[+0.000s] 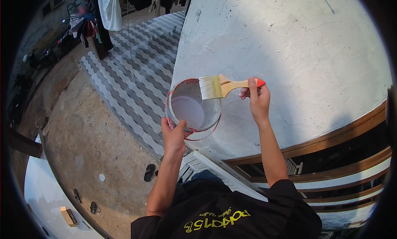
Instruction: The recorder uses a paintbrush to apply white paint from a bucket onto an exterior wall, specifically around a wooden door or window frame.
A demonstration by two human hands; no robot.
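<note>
My left hand [174,133] is closed on the near rim of a paint bucket [214,111], thumb over the edge. The bucket is tilted so its inside shows, with pale greyish-white paint [188,111] in the bottom and red smears around the rim. In my right hand [257,99] is a wide flat paintbrush [233,86], gripped near the red tip of its wooden handle. Its white-coated bristles point left, over the bucket's right side, and a thin strand of paint hangs from them.
A whitish plastered wall [281,53] rises close on my right, with wooden window frames [347,129] beside me. Below lie a grey patterned tiled floor [136,61] and bare ground [82,127] with black sandals [149,172]. Laundry [111,9] hangs at the far left. A white slatted surface [204,166] is beneath me.
</note>
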